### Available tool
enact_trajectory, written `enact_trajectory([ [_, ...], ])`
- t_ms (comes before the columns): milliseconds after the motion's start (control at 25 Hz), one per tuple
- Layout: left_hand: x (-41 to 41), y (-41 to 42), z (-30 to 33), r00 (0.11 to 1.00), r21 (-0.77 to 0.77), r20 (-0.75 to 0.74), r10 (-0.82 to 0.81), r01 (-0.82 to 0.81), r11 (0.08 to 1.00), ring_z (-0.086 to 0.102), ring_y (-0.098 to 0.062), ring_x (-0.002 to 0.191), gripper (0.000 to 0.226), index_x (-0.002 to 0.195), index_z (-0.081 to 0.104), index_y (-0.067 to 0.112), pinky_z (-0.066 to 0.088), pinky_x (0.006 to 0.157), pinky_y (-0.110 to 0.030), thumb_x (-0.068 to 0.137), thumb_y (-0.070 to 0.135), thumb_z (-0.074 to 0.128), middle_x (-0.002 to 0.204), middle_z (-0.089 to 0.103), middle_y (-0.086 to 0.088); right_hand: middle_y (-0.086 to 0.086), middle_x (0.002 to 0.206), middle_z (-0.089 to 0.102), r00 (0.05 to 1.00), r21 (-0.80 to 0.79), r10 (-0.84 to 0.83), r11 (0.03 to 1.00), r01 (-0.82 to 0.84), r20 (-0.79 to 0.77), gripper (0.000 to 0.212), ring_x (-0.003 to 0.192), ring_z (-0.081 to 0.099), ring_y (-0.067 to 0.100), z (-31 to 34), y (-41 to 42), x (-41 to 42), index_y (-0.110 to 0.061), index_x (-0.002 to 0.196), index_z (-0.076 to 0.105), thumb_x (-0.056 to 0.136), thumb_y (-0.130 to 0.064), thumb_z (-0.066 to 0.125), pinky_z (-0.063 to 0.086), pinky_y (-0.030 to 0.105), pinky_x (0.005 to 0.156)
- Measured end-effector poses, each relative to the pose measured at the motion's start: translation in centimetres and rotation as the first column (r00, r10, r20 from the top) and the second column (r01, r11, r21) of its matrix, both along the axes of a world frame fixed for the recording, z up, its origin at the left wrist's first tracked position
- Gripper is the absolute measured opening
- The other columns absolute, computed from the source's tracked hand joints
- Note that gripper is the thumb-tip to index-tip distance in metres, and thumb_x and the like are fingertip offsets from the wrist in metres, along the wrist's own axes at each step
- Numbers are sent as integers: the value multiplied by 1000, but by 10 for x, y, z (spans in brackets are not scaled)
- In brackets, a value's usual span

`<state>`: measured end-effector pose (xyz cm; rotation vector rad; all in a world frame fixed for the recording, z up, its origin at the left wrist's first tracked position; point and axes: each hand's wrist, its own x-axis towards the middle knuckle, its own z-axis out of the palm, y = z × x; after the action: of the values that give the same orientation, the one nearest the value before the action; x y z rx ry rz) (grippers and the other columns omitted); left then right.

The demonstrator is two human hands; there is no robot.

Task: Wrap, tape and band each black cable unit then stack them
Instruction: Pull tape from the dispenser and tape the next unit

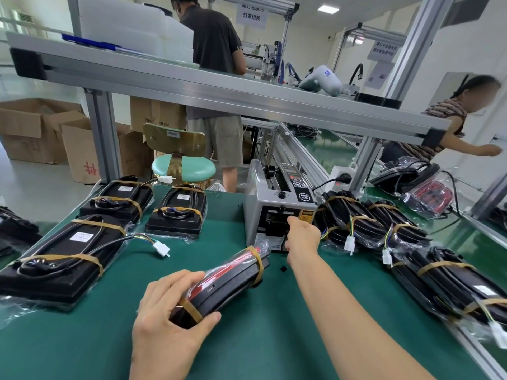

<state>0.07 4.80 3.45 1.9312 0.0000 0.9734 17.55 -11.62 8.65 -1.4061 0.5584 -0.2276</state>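
Left hand (pixel 167 319) grips the bagged, rubber-banded black cable unit (pixel 227 283) tilted off the mat; right hand (pixel 301 237), fingers hidden — grasp indeterminate — reaches the grey tape dispenser (pixel 277 207) just ahead; risk: one-handed hold slips, bag wrap loosens.

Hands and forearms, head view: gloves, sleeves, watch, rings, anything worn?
Nothing worn that shows. The left hand and right hand are both bare: no gloves, no rings visible. Both forearms are bare to the frame's bottom edge, with no sleeve, watch, strap or marking in view.
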Motion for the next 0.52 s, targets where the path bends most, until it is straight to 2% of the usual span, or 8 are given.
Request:
enact_trajectory([
  [40, 0, 0, -1, 1000, 2, 2, 3, -3, 1000, 50, 3, 102, 58, 98, 69, 23, 43, 89, -33, 41, 22, 79, 102, 62, 11, 6, 61, 57, 999, -96, -1, 995, 5, 39, 14, 55, 49, 25, 0, -2, -5, -5, 80, 67, 89, -13, 60, 45, 32, 57],
  [80, 1, 0, -2, 1000, 2, 3, 6, -6, 1000, 50, 3, 102, 58, 98, 69, 24, 42, 90, -32, 41, 23, 79, 103, 62, 12, 8, 74, 66, 998, -210, 0, 978, 14, 67, 16, 72, 58, 29, -1, -3, -9, -3, 85, 69, 90, -15, 59, 51, 36, 69],
  [120, 1, 0, -3, 1000, -1, 5, 7, -7, 1000, 50, 4, 102, 58, 98, 69, 24, 42, 91, -31, 41, 23, 79, 103, 62, 12, 10, 83, 68, 997, -325, 3, 945, 23, 78, 19, 84, 59, 27, -3, -3, -10, -2, 85, 69, 90, -16, 59, 52, 39, 79],
  [200, 1, 1, -3, 1000, -6, 10, 3, -3, 1000, 50, 4, 103, 58, 98, 69, 24, 41, 92, -29, 41, 23, 80, 104, 62, 13, 12, 82, 70, 997, -470, 7, 882, 30, 77, 23, 81, 61, 28, -5, -1, -9, -1, 83, 70, 91, -20, 59, 52, 40, 83],
  [280, 2, 1, -4, 1000, 1, 17, -5, 5, 1000, 50, 2, 102, 58, 98, 69, 23, 41, 92, -28, 41, 22, 80, 102, 62, 11, 7, 73, 69, 999, -480, 0, 877, 21, 44, 25, 72, 61, 25, -2, 1, -3, -4, 74, 68, 90, -22, 61, 53, 38, 75],
  [360, 3, 1, -4, 1000, -1, 20, -11, 11, 1000, 50, 1, 101, 58, 98, 69, 23, 42, 91, -30, 41, 22, 80, 100, 63, 8, 1, 70, 65, 1000, -442, -20, 897, 18, 1, 25, 70, 60, 26, 0, 2, 5, -13, 65, 65, 88, -23, 66, 47, 28, 59],
  [440, 3, 2, -4, 1000, -10, 21, -15, 15, 1000, 50, 2, 102, 58, 97, 70, 21, 42, 90, -30, 41, 22, 80, 101, 63, 9, 2, 74, 61, 999, -356, -43, 934, 30, -29, 19, 76, 60, 25, 1, 3, 15, -18, 66, 65, 84, -20, 71, 45, 27, 62],
  [520, 3, 2, -3, 1000, -17, 22, -19, 20, 1000, 50, 2, 102, 58, 98, 70, 22, 43, 89, -32, 40, 22, 80, 101, 63, 9, 3, 72, 60, 994, -247, -83, 967, 64, -67, 21, 71, 58, 25, 0, 4, 21, -19, 64, 61, 80, -16, 74, 46, 29, 64],
])
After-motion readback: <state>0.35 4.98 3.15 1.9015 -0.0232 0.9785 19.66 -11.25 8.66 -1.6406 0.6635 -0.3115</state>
